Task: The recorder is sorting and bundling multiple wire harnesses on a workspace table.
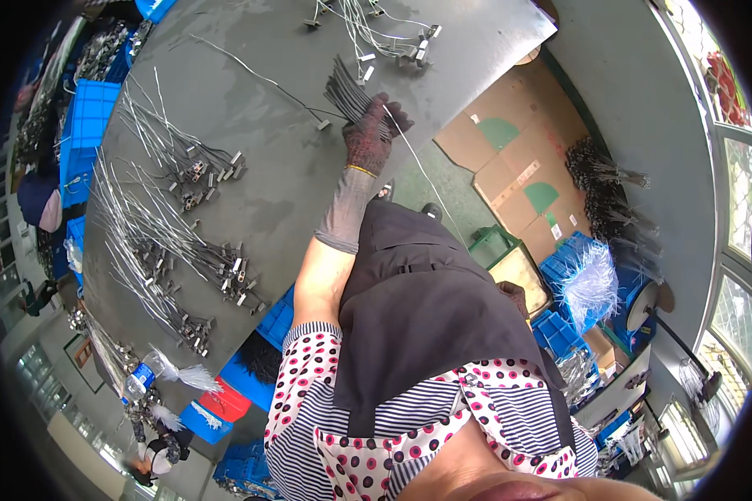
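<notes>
My left hand (369, 138), in a dark red-and-black glove, is closed around a bundle of thin black strands (345, 90) above the grey table (251, 108). They look like cables or tubes; I cannot tell which. A single white wire (422, 167) runs from beside this hand down toward my apron. Close by on the tabletop, a lone wire with a small connector (322, 124) stretches to the left. My right hand (514, 294), also in a dark glove, is low beside the apron; most of it is hidden, including its fingers.
Piles of wires with metal connectors (196, 171) lie on the table's left part, with another bunch (409, 50) at its far edge. Blue bins (88, 125) line the left side. To the right are flattened cardboard (510, 175), a green-framed stool (514, 267) and a blue crate (564, 259).
</notes>
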A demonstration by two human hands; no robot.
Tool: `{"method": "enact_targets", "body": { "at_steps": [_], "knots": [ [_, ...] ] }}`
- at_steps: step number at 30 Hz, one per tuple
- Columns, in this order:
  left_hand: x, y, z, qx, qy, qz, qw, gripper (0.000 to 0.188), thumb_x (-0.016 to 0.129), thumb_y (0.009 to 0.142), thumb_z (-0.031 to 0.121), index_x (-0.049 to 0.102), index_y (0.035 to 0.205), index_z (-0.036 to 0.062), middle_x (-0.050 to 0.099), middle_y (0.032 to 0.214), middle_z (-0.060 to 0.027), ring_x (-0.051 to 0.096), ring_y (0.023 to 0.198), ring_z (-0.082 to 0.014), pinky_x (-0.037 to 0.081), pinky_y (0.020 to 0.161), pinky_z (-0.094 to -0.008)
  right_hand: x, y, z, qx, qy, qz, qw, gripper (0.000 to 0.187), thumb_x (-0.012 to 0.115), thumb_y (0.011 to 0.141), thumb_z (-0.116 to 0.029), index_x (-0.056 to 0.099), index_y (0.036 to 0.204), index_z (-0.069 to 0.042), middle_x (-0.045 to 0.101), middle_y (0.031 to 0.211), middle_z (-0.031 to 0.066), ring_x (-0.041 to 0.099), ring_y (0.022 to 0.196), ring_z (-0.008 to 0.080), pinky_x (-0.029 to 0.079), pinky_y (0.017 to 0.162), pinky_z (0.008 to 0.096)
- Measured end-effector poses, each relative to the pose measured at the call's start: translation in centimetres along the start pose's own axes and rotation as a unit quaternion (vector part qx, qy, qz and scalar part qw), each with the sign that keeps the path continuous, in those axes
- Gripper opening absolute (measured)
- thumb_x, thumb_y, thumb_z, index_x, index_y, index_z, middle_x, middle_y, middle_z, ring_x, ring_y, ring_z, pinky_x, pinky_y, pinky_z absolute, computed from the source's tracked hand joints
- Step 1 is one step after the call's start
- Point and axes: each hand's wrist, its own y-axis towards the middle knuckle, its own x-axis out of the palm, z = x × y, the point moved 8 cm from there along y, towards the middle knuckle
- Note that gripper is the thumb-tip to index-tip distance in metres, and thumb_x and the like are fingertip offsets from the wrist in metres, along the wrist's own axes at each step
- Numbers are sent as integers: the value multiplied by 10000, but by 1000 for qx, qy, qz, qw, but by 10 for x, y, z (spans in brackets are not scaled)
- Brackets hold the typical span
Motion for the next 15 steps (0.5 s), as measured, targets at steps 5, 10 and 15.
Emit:
{"method": "enact_targets", "body": {
  "at_steps": [5,10,15],
  "knots": [
    [-3,-12,32,45,-6,25,999,207,661,954,249,634,1083,89,655,858,-61,645,731,-208,597,726,-475,-27,7,12,11,-32,33,999,186,774,822,-188,708,775,-21,632,662,-14,556,615,85,462,573,266],
    [-10,-28,13,46,0,30,998,214,639,970,259,639,1099,89,637,837,-38,626,732,-188,584,715,-454,-21,21,-23,-11,-67,44,997,192,774,801,-194,700,757,-22,616,646,-17,541,589,91,447,555,273],
    [-14,-45,0,20,16,13,1000,227,651,964,229,659,1101,48,672,925,-68,652,797,-208,595,788,-454,31,75,-96,-117,-165,14,979,268,739,807,-279,702,804,-13,634,692,9,573,639,127,449,570,287]
  ]
}}
